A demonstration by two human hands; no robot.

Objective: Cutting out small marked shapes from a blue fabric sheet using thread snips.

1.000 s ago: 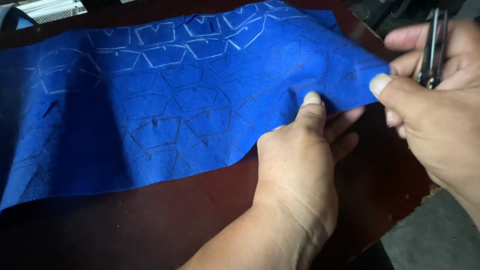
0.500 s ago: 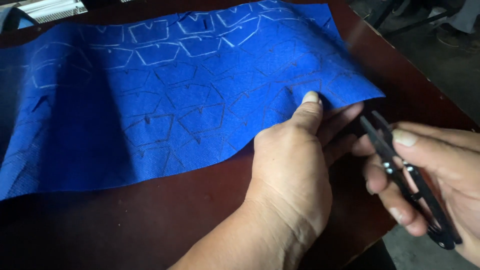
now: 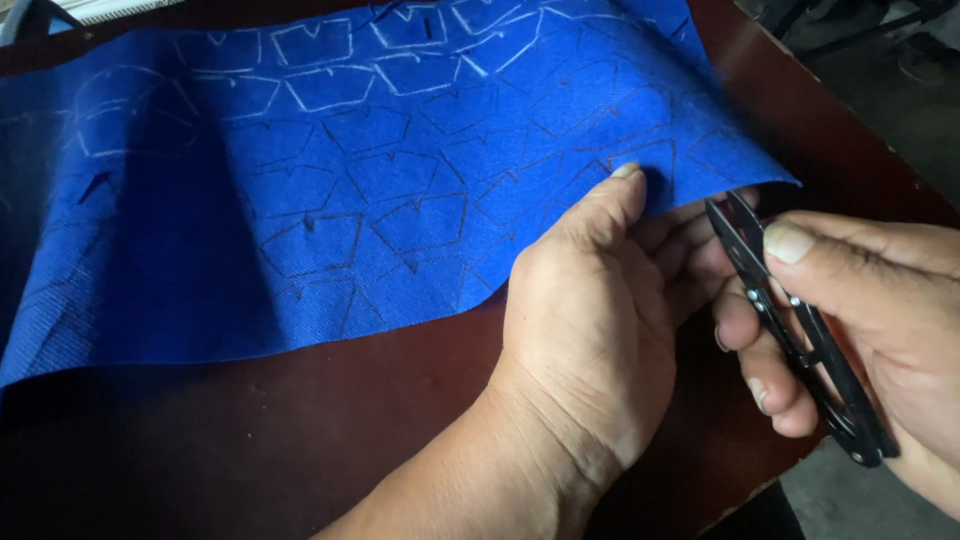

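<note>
A large sheet of blue fabric (image 3: 330, 190) marked with many drawn shield-like outlines lies over a dark brown table (image 3: 300, 440). My left hand (image 3: 600, 300) pinches the fabric's lower right edge, thumb on top and fingers underneath. My right hand (image 3: 860, 320) holds black thread snips (image 3: 790, 320), blades pointing up-left. The blade tips sit right at the fabric's right corner, beside my left fingers.
The table's right edge runs diagonally past my right hand, with grey floor (image 3: 880, 510) beyond it. Dark metal bars or legs (image 3: 850, 30) show at the top right. A pale object (image 3: 90, 10) peeks in at the top left corner.
My right hand turned the snips from upright near the top right down to a diagonal grip, and brought the blades to the fabric's corner. My left hand kept its pinch on the edge.
</note>
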